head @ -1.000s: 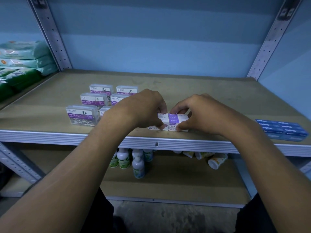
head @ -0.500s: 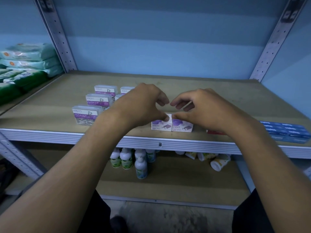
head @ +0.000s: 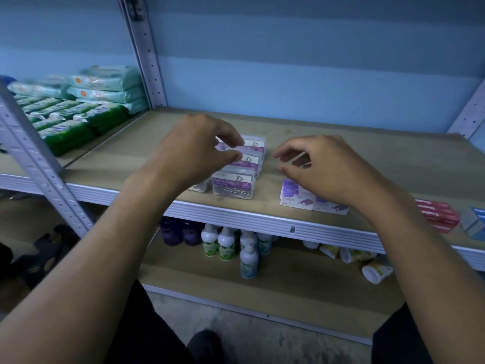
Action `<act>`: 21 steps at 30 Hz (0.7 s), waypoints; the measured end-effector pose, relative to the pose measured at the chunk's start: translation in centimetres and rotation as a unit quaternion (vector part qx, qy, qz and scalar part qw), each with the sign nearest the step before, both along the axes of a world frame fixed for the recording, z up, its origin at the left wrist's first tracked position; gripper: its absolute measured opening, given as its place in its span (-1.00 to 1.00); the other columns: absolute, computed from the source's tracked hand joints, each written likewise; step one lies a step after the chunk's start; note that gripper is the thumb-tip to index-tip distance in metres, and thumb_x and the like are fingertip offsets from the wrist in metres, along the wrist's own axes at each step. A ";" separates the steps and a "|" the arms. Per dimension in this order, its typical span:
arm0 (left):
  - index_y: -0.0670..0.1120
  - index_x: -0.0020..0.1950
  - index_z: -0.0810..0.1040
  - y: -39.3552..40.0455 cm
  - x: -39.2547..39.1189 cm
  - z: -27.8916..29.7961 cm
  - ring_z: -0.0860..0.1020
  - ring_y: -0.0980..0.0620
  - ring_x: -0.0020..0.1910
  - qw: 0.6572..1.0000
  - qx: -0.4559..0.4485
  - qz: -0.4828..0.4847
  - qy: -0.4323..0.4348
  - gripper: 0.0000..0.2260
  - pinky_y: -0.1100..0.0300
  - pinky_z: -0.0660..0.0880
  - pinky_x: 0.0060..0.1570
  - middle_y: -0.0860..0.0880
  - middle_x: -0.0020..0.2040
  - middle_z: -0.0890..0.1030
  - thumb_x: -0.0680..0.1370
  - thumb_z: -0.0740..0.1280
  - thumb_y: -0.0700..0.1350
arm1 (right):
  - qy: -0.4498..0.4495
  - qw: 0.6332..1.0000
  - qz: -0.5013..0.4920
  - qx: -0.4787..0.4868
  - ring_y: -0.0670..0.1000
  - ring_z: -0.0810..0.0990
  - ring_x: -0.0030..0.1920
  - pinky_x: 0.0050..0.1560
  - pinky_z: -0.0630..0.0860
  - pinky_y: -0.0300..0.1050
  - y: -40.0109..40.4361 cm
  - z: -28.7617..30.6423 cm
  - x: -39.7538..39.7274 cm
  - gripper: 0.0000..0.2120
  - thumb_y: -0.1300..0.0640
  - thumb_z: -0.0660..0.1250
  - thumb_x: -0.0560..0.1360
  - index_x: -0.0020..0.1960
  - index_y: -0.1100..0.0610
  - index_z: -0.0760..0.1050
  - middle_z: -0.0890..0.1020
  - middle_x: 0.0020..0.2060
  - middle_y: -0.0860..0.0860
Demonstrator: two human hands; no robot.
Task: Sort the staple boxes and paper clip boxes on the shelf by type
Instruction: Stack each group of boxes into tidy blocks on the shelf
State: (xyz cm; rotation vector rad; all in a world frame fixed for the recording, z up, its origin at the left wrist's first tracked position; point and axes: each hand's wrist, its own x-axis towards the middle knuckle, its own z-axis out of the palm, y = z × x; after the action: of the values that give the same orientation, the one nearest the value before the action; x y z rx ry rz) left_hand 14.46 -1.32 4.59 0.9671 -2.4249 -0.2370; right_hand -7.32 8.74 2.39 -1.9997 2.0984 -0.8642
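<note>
Several clear paper clip boxes (head: 233,185) with purple labels stand in rows on the brown shelf (head: 393,158), partly hidden by my left hand (head: 194,148). That hand hovers above them with loosely curled fingers and holds nothing. Two white and purple staple boxes (head: 296,197) sit side by side near the shelf's front edge, to the right of the clip boxes. My right hand (head: 325,166) hovers just above them, fingers relaxed and empty, covering part of the right-hand box.
Red boxes (head: 437,215) and a blue box (head: 475,223) lie at the shelf's right front. Green and teal packs (head: 78,106) fill the neighbouring shelf to the left. Small bottles (head: 225,245) stand on the lower shelf. A metal upright (head: 39,158) crosses the left foreground.
Both hands have let go of the two staple boxes and lifted off them. My left hand moved left over the paper clip boxes. The view has swung to the left.
</note>
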 end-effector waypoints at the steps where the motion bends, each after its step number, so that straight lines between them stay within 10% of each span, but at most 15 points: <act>1: 0.10 0.07 0.69 -0.3 0.5 -0.2 0.59 0.18 -0.04 1.000 -0.002 0.008 0.005 -0.81 0.23 0.48 -0.06 0.18 -0.01 0.68 0.47 0.48 0.05 | -0.001 1.000 0.003 -0.001 -0.22 0.62 -0.07 0.08 0.62 -0.07 -0.3 -0.1 0.3 -0.77 -0.01 0.45 0.50 0.15 -0.16 0.64 0.65 -0.03 -0.22; 21: 0.12 0.22 0.62 -6.0 4.2 -2.3 0.57 0.17 -0.02 0.998 0.051 0.038 -0.006 -0.68 0.37 0.39 -0.05 0.15 0.20 0.63 0.51 0.40 0.17 | 0.019 0.998 0.048 -0.044 -0.16 0.55 0.07 0.11 0.44 -0.21 -6.5 -1.6 4.1 -0.74 0.03 0.37 0.55 0.23 -0.12 0.61 0.64 0.14 -0.15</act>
State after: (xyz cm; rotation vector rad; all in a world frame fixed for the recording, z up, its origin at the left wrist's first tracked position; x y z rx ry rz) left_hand 18.67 -7.35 2.30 1.1048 -2.4011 -0.3306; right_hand -3.26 2.25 0.81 -2.1588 1.9968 -0.9243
